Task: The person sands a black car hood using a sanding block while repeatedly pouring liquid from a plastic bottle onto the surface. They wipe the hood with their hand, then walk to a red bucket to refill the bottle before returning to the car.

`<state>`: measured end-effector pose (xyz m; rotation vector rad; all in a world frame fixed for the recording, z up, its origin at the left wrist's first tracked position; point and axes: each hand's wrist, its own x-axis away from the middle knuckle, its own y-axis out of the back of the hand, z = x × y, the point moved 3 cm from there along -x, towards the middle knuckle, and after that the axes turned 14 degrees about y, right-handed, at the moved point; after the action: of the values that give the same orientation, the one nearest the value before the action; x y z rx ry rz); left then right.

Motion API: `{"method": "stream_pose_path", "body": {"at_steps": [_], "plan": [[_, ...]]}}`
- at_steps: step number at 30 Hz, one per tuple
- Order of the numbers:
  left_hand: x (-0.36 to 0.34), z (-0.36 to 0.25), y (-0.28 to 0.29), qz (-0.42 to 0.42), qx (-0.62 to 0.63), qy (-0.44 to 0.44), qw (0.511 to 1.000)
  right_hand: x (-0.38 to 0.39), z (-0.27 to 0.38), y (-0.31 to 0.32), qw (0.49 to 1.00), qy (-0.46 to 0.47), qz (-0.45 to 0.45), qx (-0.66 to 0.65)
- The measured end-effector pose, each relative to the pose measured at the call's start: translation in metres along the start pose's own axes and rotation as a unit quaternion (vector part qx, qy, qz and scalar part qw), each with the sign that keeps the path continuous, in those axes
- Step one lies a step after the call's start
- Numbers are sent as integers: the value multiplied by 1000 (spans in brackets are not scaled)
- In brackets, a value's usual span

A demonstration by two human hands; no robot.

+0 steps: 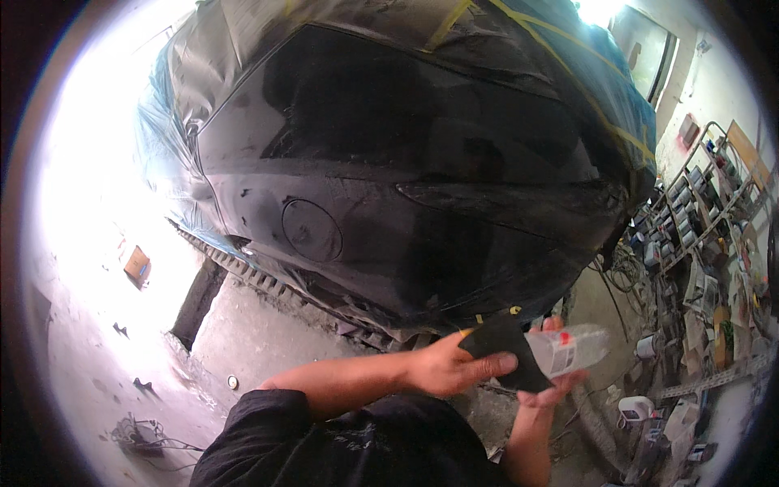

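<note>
1. Clamping a black sheet [519, 357] in left hand [456, 365], near the closer side of the dark car [365, 231].
2. Gripping a clear bottle [586, 347] in right hand [558, 390], likewise near that car's closer side.
3. Facing the car, with a loaded rack [707, 230] to its right.

Black sheet [505, 334], whitish red-marked bottle [583, 351]

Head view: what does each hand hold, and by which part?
Left hand: black sheet, by its left side. Right hand: clear bottle, by its sides.
</note>
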<state>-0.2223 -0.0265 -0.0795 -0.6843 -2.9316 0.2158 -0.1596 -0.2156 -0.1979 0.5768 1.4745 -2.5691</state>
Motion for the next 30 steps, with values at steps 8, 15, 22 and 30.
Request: {"method": "stream_pose_path", "body": {"at_steps": [8,15,22,30], "plan": [[31,-94,126,-362,-416,-195,811,-123,56,-74,979,142,57,134],[43,-104,239,-372,-698,-311,527,-183,-3,-238,915,207,257,234],[34,-98,289,-280,-787,-197,513,-181,-66,-299,908,197,252,270],[-35,-121,242,-219,-814,-268,467,-188,-91,-320,902,182,259,293]]}}
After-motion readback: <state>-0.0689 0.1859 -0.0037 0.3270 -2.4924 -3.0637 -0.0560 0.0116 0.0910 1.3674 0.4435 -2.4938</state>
